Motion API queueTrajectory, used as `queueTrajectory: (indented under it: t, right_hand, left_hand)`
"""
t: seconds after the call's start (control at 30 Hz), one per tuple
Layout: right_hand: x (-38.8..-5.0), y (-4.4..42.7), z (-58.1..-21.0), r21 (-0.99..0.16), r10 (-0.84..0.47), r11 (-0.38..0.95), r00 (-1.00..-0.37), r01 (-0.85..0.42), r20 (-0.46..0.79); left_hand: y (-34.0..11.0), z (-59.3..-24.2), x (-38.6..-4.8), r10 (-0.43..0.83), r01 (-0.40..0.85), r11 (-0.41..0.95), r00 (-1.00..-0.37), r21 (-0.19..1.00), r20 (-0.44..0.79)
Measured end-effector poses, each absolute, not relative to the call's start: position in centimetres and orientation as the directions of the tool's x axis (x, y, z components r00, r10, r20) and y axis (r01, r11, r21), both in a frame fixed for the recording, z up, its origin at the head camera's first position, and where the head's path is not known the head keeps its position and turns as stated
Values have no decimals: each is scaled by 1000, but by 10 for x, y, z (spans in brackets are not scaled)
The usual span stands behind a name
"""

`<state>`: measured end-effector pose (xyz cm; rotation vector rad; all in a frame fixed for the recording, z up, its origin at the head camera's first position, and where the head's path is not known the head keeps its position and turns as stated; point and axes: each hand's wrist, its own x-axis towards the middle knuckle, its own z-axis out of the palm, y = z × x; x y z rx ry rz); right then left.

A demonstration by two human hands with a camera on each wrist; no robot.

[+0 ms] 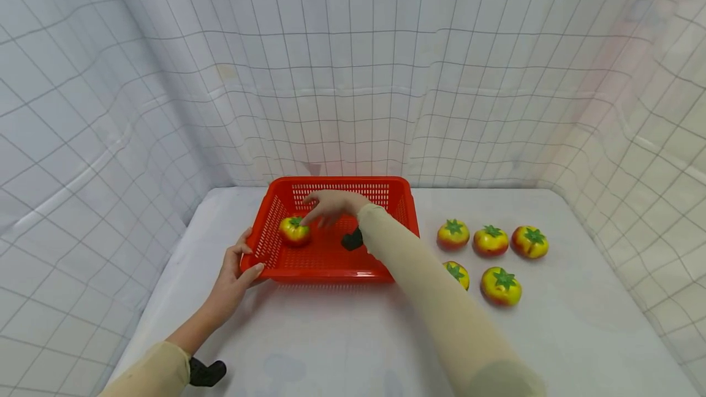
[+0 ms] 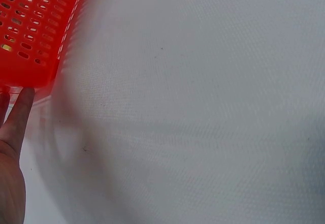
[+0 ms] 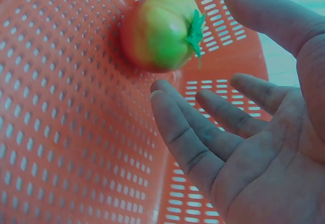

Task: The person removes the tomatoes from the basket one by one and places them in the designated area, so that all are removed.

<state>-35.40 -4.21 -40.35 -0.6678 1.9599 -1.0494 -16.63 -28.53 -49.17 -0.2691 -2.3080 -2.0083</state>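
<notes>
A red plastic basket (image 1: 331,274) with slotted walls stands on the white table. Inside it, toward the left, lies a yellow-and-red toy tomato (image 1: 295,233) with a green leafy top. Just right of this tomato is my right hand (image 1: 331,204), inside the basket. In the right wrist view, the fingers and thumb of that hand (image 3: 264,132) are spread and hold nothing, and a gap separates them from the tomato (image 3: 160,31). My left hand (image 1: 234,274) grips the basket's front left corner, its thumb on the rim. Only part of this hand (image 2: 12,142) shows in the left wrist view.
Several similar tomatoes lie on the table right of the basket, among them one (image 1: 501,287) in front and one (image 1: 529,242) farthest right. My right forearm partly covers another tomato (image 1: 456,273). Gridded white cloth (image 1: 353,78) encloses the back and sides.
</notes>
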Motion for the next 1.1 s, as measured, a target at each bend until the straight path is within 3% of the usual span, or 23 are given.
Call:
queueTrajectory:
  t: [0.4,0.8,1.1]
  right_hand:
    - [-346,-47,-420,-849,-663,520,-583,92,-469]
    - [-343,-58,-431,-855,-688,506,-546,110,-477]
    - [-341,-65,-440,-853,-671,499,-553,154,-493]
  left_hand:
    - [-283,-493,-166,78,181,156,-982,971,171]
    - [-284,-491,-165,90,194,146,-979,970,182]
    - [-284,-492,-165,87,186,151,-981,971,174]
